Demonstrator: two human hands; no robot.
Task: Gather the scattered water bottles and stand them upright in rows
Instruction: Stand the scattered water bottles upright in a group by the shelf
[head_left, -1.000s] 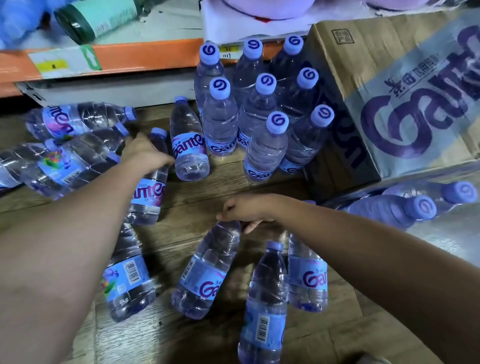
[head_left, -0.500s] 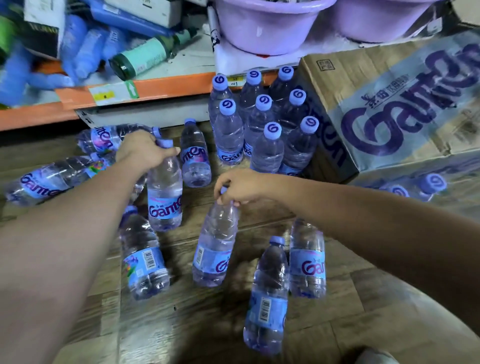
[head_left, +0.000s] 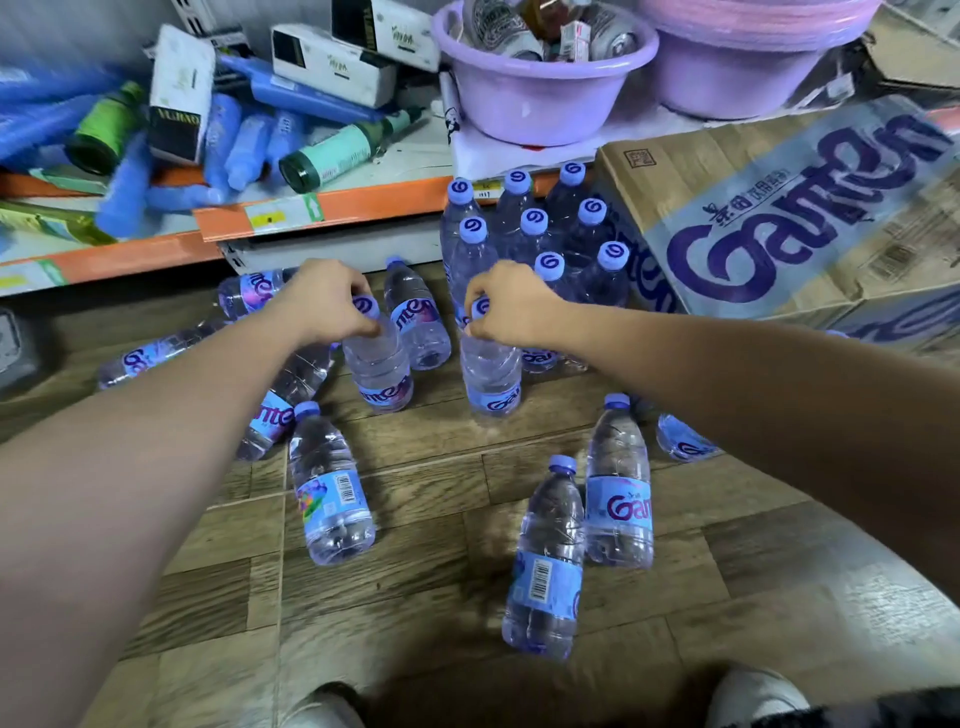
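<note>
While both arms reach out over the wooden floor, my left grip is curled round the cap and neck of the left bottle, and my right grip pinches the cap of the right bottle. Both held bottles are upright, side by side but apart, just in front of the standing rows. I cannot tell whether their bases touch the floor.

The rows stand against the carton, under the orange-edged shelf. One more bottle stands between my two grips, just behind the left bottle.

Scattered bottles lie on the floor. Three lie by my left forearm, and a fourth lies nearer me. On the right, a pair lies close together. Another is partly hidden under my right forearm.

Two purple basins sit on the shelf.
</note>
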